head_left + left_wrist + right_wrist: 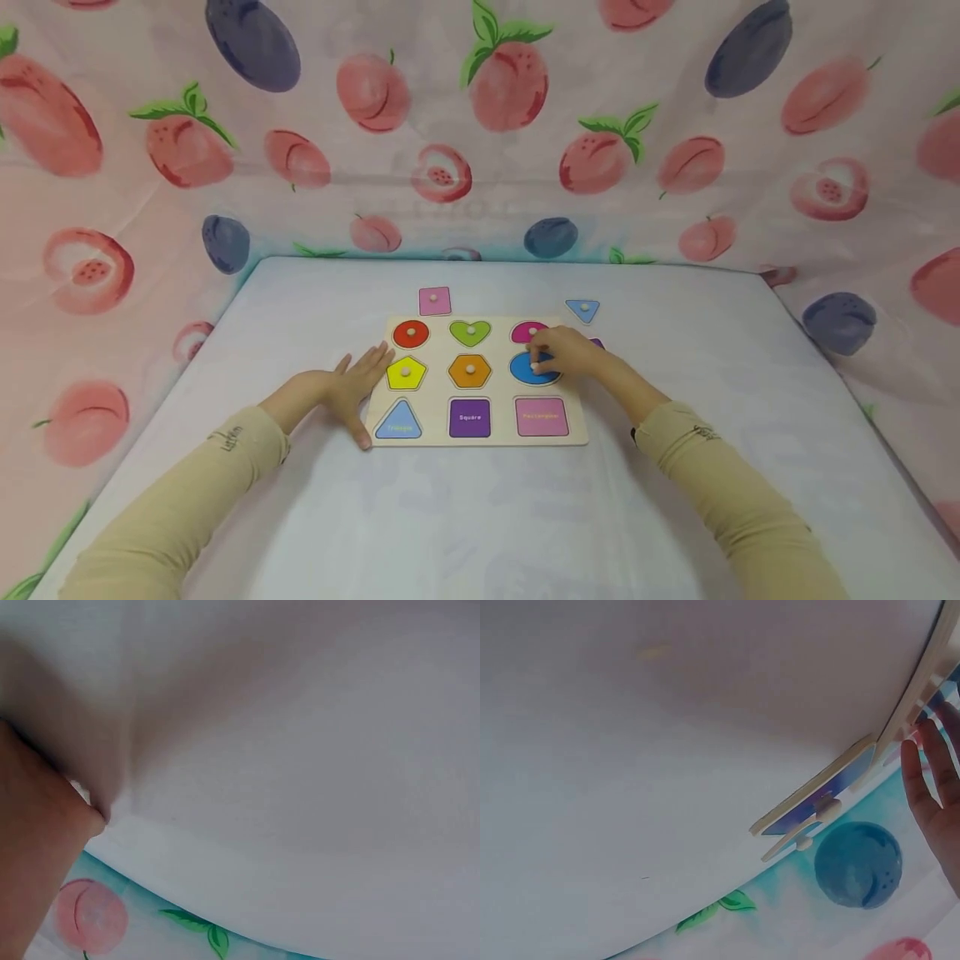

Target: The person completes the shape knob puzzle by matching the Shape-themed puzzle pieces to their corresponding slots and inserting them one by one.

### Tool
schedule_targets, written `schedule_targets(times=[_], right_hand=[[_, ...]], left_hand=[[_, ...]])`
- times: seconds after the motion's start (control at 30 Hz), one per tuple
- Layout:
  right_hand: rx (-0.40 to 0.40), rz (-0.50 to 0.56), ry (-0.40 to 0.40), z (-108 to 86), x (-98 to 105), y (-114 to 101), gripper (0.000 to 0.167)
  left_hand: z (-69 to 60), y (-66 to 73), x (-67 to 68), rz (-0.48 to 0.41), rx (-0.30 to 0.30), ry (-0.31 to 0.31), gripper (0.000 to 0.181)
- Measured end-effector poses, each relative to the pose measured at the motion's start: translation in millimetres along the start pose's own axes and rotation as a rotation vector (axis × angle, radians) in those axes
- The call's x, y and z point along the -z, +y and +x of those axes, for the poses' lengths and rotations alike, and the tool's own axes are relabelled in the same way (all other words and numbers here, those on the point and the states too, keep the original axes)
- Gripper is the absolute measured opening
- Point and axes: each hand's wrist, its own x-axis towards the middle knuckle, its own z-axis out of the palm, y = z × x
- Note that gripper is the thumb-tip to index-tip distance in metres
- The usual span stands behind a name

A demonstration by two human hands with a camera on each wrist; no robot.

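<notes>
A wooden shape puzzle board point(435, 408) lies on the table. My right hand point(567, 352) pinches the knob of a blue oval piece point(525, 372), which sits at its place on the board. My left hand point(352, 390), fingers spread, rests against the board's left edge. Knobbed pieces in the board are a red circle point(411, 334), green heart point(470, 334), yellow pentagon point(406, 379), orange hexagon point(460, 377) and a magenta piece point(522, 332), partly covered by the right hand. The front row shows printed triangle point(398, 419), square point(470, 425) and rectangle point(542, 422) recesses.
A pink knobbed piece point(435, 307) lies behind the board. At the back right is a light blue triangle piece point(582, 314). A purple square piece point(847, 776) stands beside the board, mostly hidden by the right hand in the head view. Fruit-patterned cloth point(495, 208) hangs behind the table.
</notes>
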Motion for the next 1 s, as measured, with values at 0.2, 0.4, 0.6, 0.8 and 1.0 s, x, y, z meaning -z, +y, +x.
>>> schedule_targets(times=[0.2, 0.4, 0.6, 0.8, 1.0], right_hand=[[-0.041, -0.011, -0.053, 4.6, 1, -4, 0.009], [-0.098, 0.062, -0.110, 2.9, 4, 3, 0.021], [-0.052, 0.116, -0.097, 0.2, 4, 8, 0.034], [-0.060, 0.149, -0.126, -1.7, 12, 6, 0.040], [-0.042, 0.220, -0.095, -7.7, 13, 13, 0.034]], left_hand=[[6.3, -14.1, -10.3, 0.030, 0.001, 0.017, 0.150], [4.5, -8.8, -8.4, 0.012, -0.011, 0.023, 0.146], [-6.1, -1.4, -3.5, -0.015, -0.013, 0.047, 0.140], [-3.3, -6.2, -3.0, -0.014, -0.033, 0.062, 0.141], [0.5, -9.3, -9.7, -0.014, -0.055, 0.068, 0.143]])
